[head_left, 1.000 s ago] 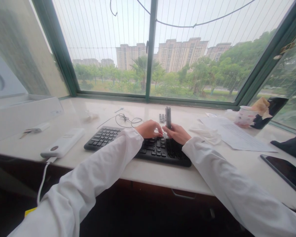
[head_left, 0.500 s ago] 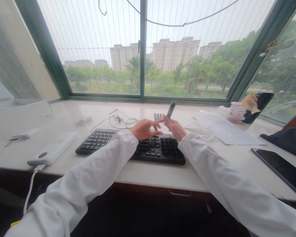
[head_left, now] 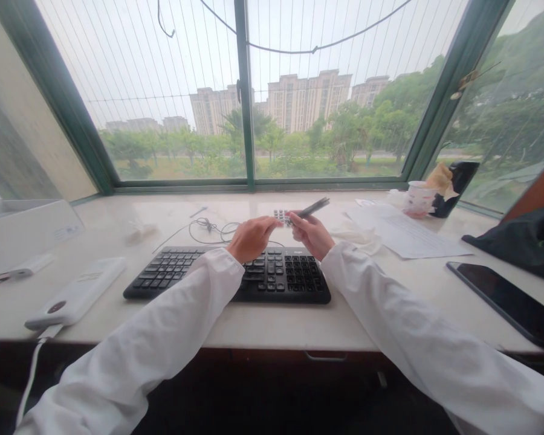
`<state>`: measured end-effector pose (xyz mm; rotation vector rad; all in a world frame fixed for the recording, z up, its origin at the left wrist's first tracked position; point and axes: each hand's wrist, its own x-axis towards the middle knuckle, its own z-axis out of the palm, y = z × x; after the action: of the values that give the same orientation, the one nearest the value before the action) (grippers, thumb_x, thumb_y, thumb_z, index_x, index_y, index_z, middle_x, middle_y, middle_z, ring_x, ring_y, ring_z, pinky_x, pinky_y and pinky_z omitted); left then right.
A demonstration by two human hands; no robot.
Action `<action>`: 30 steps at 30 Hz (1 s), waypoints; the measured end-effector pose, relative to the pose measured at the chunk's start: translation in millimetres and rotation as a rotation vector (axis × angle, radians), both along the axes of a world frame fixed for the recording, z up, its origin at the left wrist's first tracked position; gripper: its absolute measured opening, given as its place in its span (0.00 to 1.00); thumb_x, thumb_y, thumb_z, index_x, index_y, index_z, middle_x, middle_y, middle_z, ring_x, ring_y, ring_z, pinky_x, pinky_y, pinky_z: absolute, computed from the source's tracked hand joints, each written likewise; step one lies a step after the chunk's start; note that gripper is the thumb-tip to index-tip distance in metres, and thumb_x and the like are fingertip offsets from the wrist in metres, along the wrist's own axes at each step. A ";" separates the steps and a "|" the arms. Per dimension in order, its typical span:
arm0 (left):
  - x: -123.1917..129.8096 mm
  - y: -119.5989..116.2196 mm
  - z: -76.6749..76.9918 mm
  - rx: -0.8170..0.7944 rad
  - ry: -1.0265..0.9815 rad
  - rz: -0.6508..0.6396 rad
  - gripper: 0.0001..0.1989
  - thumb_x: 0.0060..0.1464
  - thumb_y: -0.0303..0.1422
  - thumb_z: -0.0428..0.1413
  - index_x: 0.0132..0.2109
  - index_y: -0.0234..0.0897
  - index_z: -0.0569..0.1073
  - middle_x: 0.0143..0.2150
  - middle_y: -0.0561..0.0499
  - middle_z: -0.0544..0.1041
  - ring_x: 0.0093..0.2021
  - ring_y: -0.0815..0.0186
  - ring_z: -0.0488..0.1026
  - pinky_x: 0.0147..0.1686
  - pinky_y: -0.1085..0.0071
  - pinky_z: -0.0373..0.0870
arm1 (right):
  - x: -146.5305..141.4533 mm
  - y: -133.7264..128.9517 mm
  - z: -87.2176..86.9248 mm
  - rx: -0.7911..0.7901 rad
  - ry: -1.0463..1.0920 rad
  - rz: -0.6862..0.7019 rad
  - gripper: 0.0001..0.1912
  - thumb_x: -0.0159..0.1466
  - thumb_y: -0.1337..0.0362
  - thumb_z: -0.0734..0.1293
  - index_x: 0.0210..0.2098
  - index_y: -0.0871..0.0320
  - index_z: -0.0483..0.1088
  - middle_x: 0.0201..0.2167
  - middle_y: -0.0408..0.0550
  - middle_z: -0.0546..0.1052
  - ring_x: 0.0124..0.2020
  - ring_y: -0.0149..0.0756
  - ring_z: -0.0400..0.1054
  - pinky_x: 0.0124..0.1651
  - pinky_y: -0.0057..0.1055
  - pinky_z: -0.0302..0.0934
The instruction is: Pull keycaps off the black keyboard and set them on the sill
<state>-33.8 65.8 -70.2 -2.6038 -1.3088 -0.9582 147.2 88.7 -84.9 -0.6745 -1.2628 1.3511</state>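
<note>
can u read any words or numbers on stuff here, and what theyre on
Nothing here can be read; every text is too small or blurred:
Keys of the black keyboard: legends too small to read.
Label on the white power bank: too small to read.
Sticker on the white box: too blurred to read.
Printed sheet of paper: lines of print too small to read.

The left arm [head_left: 149,326] and right arm [head_left: 417,320], in white sleeves, reach forward from the near side and angle inward. The left hand [head_left: 252,239] extends its fingers [head_left: 272,223] rightward, just beside the right hand [head_left: 311,234], whose fingers [head_left: 297,219] curl into a pinch.
</note>
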 end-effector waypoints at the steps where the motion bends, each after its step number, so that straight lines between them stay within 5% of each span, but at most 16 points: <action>1: -0.6 -0.1 -0.2 0.008 0.023 0.015 0.17 0.67 0.34 0.42 0.50 0.42 0.75 0.48 0.52 0.79 0.45 0.65 0.76 0.44 0.71 0.69 | -0.5 -0.5 0.3 0.001 0.032 -0.018 0.26 0.46 0.50 0.77 0.38 0.58 0.71 0.20 0.36 0.60 0.20 0.25 0.51 0.23 0.27 0.45; 10: 1.7 -2.3 -2.0 -0.025 0.123 0.026 0.20 0.67 0.36 0.41 0.58 0.40 0.71 0.46 0.49 0.79 0.41 0.65 0.76 0.40 0.72 0.70 | 1.6 0.7 -1.7 -0.054 0.020 -0.066 0.24 0.47 0.53 0.78 0.38 0.59 0.71 0.21 0.40 0.71 0.24 0.29 0.66 0.27 0.26 0.59; 20: -3.1 6.1 -3.1 -0.017 0.033 0.046 0.21 0.67 0.40 0.42 0.56 0.42 0.74 0.44 0.49 0.77 0.41 0.65 0.74 0.41 0.71 0.68 | 7.8 2.1 3.5 -0.188 -0.033 0.011 0.14 0.65 0.56 0.66 0.41 0.60 0.75 0.28 0.49 0.78 0.32 0.35 0.75 0.35 0.28 0.68; 30: -6.6 8.6 -5.7 -0.061 0.097 0.047 0.19 0.65 0.42 0.46 0.57 0.49 0.74 0.40 0.52 0.76 0.34 0.68 0.72 0.36 0.72 0.65 | 6.8 7.0 -1.5 -0.270 0.045 0.081 0.06 0.62 0.70 0.66 0.31 0.65 0.75 0.31 0.54 0.80 0.37 0.37 0.76 0.50 0.32 0.69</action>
<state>-40.4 74.5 -75.9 -2.6150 -1.3890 -0.7869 154.0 95.6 -86.4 -0.7801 -1.0918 1.6130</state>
